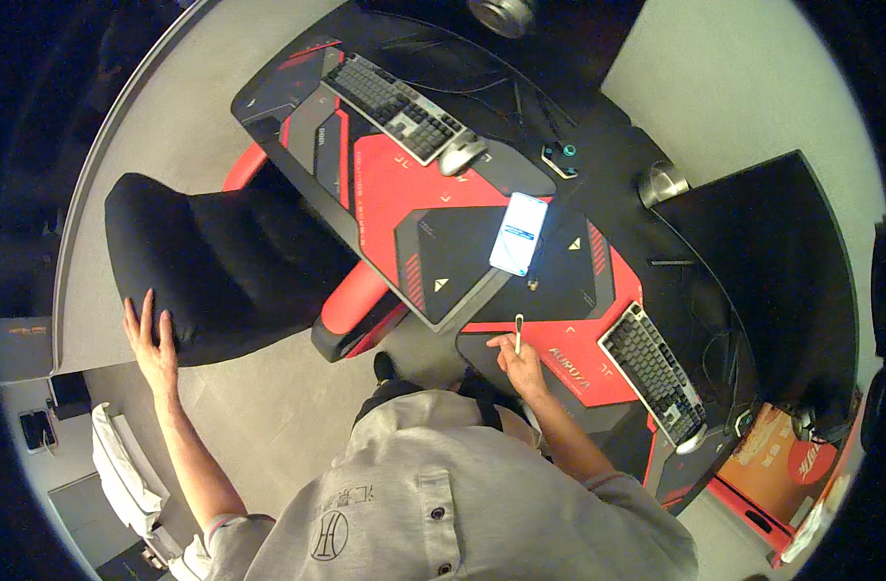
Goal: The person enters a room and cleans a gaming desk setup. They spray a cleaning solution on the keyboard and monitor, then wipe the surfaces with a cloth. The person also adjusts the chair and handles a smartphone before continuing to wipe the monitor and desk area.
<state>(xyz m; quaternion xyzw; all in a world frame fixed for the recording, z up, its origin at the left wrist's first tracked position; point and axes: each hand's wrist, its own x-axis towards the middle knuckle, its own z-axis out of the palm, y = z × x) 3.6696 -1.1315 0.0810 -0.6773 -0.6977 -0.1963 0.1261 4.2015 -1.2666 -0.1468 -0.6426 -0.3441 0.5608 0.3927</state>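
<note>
My left hand (152, 352) rests on the outer edge of a black padded chair back (217, 269), fingers spread, holding nothing. A red padded armrest (355, 298) of that chair sits against the desk edge. In my right hand (521, 367) a slim white stick-like tool (519, 334) points up from the fingers; its exact kind is too small to tell. That hand hovers over the near edge of a red and black desk mat (544, 298). Beyond it lies a phone (519, 234) with a lit screen, across the joint of the two desk parts.
A keyboard (399, 109) and a mouse (462, 154) lie on the far desk part, another keyboard (653, 378) and mouse (691, 440) on the right. A curved monitor (770, 269) stands behind the right keyboard. An orange and red cabinet (770, 457) is at lower right.
</note>
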